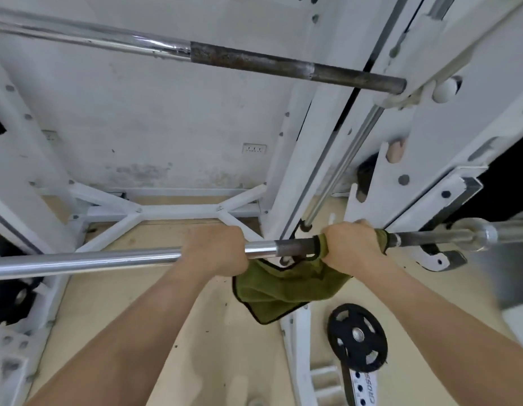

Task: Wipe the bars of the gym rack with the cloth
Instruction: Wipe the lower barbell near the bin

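A white gym rack (310,136) is seen behind and around the lower bar (93,261), with uprights rising on both sides of it and a cross brace lying on the floor (137,303) beyond it. Above the lower bar an upper bar (254,61) is carried across the rack, shiny on its left part and dull and rusty toward its right end. The lower bar itself is polished on the left and dark and rough on the right. A green cloth (283,288) is wrapped over that rough stretch, and most of it is left hanging just beneath the lower bar. A black weight plate (357,338) is seen below the lower bar, right of the hanging cloth. The left hand (216,250) is closed round the polished part, its grip clamped on bare metal just left of the cloth. The right hand (352,244) is closed over the cloth, its grip clamped on cloth and lower bar together. A wall socket (254,148) is seen beyond the lower bar
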Demonstrator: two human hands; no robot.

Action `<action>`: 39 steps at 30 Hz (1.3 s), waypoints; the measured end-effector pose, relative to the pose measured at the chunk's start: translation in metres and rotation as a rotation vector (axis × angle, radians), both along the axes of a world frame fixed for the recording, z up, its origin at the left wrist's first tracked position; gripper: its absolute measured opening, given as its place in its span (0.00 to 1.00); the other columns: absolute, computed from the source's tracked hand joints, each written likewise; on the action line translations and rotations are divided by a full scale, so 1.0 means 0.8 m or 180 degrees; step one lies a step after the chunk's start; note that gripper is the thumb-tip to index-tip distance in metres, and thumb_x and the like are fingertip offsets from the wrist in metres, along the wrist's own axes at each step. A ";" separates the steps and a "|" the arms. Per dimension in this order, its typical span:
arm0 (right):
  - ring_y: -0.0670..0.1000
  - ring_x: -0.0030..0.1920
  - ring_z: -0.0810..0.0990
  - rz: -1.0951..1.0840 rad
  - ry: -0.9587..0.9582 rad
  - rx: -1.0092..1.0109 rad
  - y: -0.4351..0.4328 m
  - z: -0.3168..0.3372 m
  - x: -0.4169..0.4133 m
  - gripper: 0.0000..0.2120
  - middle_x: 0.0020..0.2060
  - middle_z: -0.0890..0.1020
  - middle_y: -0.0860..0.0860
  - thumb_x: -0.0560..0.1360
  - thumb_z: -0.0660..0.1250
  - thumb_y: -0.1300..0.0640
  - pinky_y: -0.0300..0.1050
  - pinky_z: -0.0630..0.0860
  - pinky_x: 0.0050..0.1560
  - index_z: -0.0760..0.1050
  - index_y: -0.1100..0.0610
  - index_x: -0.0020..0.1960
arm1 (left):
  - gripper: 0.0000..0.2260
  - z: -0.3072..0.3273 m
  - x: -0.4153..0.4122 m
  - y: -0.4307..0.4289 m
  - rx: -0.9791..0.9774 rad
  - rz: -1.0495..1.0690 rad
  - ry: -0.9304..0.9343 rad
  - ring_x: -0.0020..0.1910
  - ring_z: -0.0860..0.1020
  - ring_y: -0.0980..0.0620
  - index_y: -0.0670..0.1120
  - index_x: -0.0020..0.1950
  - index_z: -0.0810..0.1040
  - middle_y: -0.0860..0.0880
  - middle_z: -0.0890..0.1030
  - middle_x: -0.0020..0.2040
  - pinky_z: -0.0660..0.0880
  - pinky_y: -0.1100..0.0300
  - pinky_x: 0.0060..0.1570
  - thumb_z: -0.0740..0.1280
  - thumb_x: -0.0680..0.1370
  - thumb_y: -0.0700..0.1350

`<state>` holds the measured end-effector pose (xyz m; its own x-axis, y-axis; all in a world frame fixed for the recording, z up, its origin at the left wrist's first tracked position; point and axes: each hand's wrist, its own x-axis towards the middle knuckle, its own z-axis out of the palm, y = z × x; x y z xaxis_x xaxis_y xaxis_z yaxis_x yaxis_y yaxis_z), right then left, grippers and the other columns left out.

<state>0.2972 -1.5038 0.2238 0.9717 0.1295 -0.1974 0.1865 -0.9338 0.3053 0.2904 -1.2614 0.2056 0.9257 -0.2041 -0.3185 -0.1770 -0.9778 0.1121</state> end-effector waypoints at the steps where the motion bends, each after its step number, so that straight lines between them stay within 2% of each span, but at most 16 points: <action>1: 0.52 0.41 0.78 0.0079 0.0087 0.0032 0.017 0.002 -0.002 0.03 0.39 0.78 0.47 0.72 0.62 0.53 0.47 0.68 0.49 0.73 0.49 0.45 | 0.03 0.004 0.006 0.002 -0.0186 0.0024 0.0442 0.31 0.75 0.52 0.48 0.38 0.74 0.52 0.77 0.34 0.69 0.62 0.32 0.63 0.70 0.47; 3: 0.53 0.39 0.79 0.0376 0.0053 0.0439 0.059 -0.004 -0.009 0.04 0.38 0.78 0.49 0.72 0.62 0.53 0.46 0.72 0.42 0.73 0.52 0.45 | 0.05 0.015 0.015 0.006 -0.0515 0.0127 0.1227 0.27 0.72 0.51 0.45 0.39 0.74 0.50 0.75 0.31 0.69 0.62 0.31 0.66 0.70 0.46; 5: 0.52 0.34 0.77 0.0540 -0.0184 0.0642 0.106 -0.017 -0.019 0.04 0.34 0.76 0.49 0.72 0.63 0.52 0.44 0.70 0.36 0.71 0.53 0.42 | 0.07 0.023 0.021 0.008 -0.0660 0.0168 0.1562 0.26 0.70 0.50 0.43 0.41 0.75 0.48 0.75 0.30 0.68 0.62 0.30 0.68 0.70 0.46; 7: 0.51 0.28 0.73 0.0689 -0.0690 0.0840 0.130 -0.030 -0.025 0.10 0.29 0.74 0.48 0.69 0.68 0.52 0.43 0.67 0.33 0.67 0.52 0.36 | 0.07 0.021 0.021 0.007 -0.0661 0.0147 0.1532 0.26 0.70 0.50 0.43 0.39 0.75 0.48 0.75 0.30 0.68 0.62 0.29 0.68 0.70 0.46; 9: 0.49 0.25 0.71 0.0903 -0.0982 0.0771 0.110 -0.035 -0.021 0.14 0.26 0.73 0.46 0.69 0.70 0.51 0.43 0.69 0.33 0.64 0.51 0.35 | 0.07 0.014 0.016 0.005 -0.0566 0.0093 0.1078 0.26 0.71 0.52 0.45 0.37 0.75 0.49 0.75 0.30 0.68 0.62 0.29 0.67 0.70 0.47; 13: 0.49 0.32 0.77 0.0629 -0.0220 0.0618 0.024 -0.014 -0.014 0.10 0.32 0.76 0.46 0.74 0.61 0.45 0.45 0.76 0.40 0.69 0.51 0.40 | 0.08 -0.002 -0.002 0.002 -0.0056 -0.0118 -0.0066 0.31 0.75 0.53 0.48 0.37 0.76 0.53 0.76 0.33 0.69 0.62 0.30 0.63 0.71 0.51; 16: 0.49 0.36 0.79 0.0077 0.1053 0.0513 0.012 0.003 0.017 0.13 0.33 0.79 0.47 0.67 0.68 0.43 0.42 0.76 0.36 0.77 0.54 0.39 | 0.06 -0.007 -0.013 0.002 0.0055 -0.0058 -0.0510 0.30 0.74 0.53 0.49 0.36 0.76 0.53 0.76 0.32 0.67 0.62 0.29 0.62 0.71 0.49; 18: 0.50 0.39 0.80 -0.0126 0.2024 0.0566 0.026 0.014 0.037 0.13 0.36 0.80 0.48 0.65 0.73 0.45 0.44 0.79 0.42 0.79 0.54 0.40 | 0.06 -0.006 -0.021 0.003 0.0198 -0.0079 -0.0758 0.28 0.70 0.53 0.50 0.35 0.74 0.53 0.73 0.31 0.64 0.61 0.28 0.62 0.70 0.49; 21: 0.52 0.45 0.81 -0.0028 0.2631 0.0771 0.059 0.031 0.052 0.15 0.42 0.81 0.50 0.66 0.77 0.49 0.45 0.78 0.45 0.78 0.52 0.48 | 0.05 -0.007 -0.025 0.007 0.0420 -0.0068 -0.0901 0.28 0.67 0.52 0.51 0.36 0.71 0.53 0.71 0.31 0.64 0.60 0.29 0.60 0.71 0.49; 23: 0.50 0.41 0.80 0.0427 0.2146 0.1044 0.078 0.021 0.037 0.09 0.39 0.80 0.49 0.68 0.73 0.51 0.43 0.78 0.41 0.76 0.50 0.45 | 0.05 -0.003 -0.021 0.009 0.0363 0.0031 -0.0682 0.31 0.73 0.51 0.50 0.37 0.73 0.52 0.74 0.32 0.71 0.59 0.32 0.61 0.70 0.50; 26: 0.47 0.33 0.76 0.1145 0.0270 0.1390 0.069 -0.020 -0.002 0.05 0.32 0.74 0.45 0.74 0.64 0.50 0.42 0.74 0.37 0.71 0.50 0.41 | 0.08 0.005 -0.008 0.012 0.0097 0.0332 0.0037 0.33 0.76 0.52 0.48 0.40 0.78 0.52 0.79 0.34 0.72 0.60 0.33 0.66 0.68 0.51; 29: 0.50 0.29 0.72 0.1374 -0.0822 0.1146 -0.006 -0.036 0.003 0.08 0.28 0.70 0.46 0.71 0.68 0.56 0.44 0.62 0.37 0.68 0.51 0.40 | 0.08 0.010 -0.002 0.010 0.0133 0.0515 0.0488 0.34 0.77 0.56 0.53 0.38 0.75 0.54 0.79 0.34 0.72 0.60 0.35 0.70 0.70 0.55; 32: 0.51 0.35 0.74 0.0571 -0.0440 0.0558 -0.112 -0.028 0.017 0.02 0.33 0.74 0.46 0.76 0.60 0.54 0.47 0.65 0.42 0.69 0.50 0.44 | 0.06 0.021 -0.005 -0.007 0.0470 0.0438 0.0571 0.39 0.78 0.57 0.55 0.43 0.75 0.56 0.79 0.38 0.72 0.62 0.38 0.69 0.71 0.54; 34: 0.50 0.37 0.74 0.0352 -0.0376 0.0358 -0.151 -0.023 0.017 0.05 0.36 0.75 0.46 0.77 0.57 0.51 0.47 0.66 0.42 0.70 0.49 0.45 | 0.11 0.027 -0.006 -0.055 0.0104 0.0128 0.0316 0.43 0.77 0.57 0.59 0.51 0.74 0.59 0.78 0.42 0.73 0.61 0.44 0.68 0.70 0.56; 36: 0.50 0.36 0.72 0.0400 -0.0349 0.0427 -0.148 -0.022 0.014 0.05 0.33 0.71 0.45 0.76 0.60 0.52 0.45 0.65 0.40 0.68 0.49 0.41 | 0.16 0.025 -0.013 -0.132 -0.0471 -0.0188 -0.0014 0.47 0.77 0.55 0.61 0.56 0.69 0.59 0.78 0.46 0.74 0.56 0.47 0.66 0.70 0.60; 39: 0.51 0.43 0.75 0.0899 -0.0285 0.1003 -0.122 -0.021 0.006 0.06 0.39 0.72 0.46 0.72 0.65 0.52 0.45 0.65 0.45 0.67 0.50 0.44 | 0.19 0.004 -0.016 -0.222 -0.0187 -0.0467 -0.0831 0.47 0.79 0.48 0.53 0.55 0.67 0.54 0.78 0.47 0.76 0.53 0.45 0.62 0.71 0.63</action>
<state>0.3022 -1.6016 0.2072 0.9009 0.4334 -0.0223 0.4339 -0.9000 0.0400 0.2775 -1.4387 0.2090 0.9339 -0.3528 -0.0573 -0.3462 -0.9328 0.0997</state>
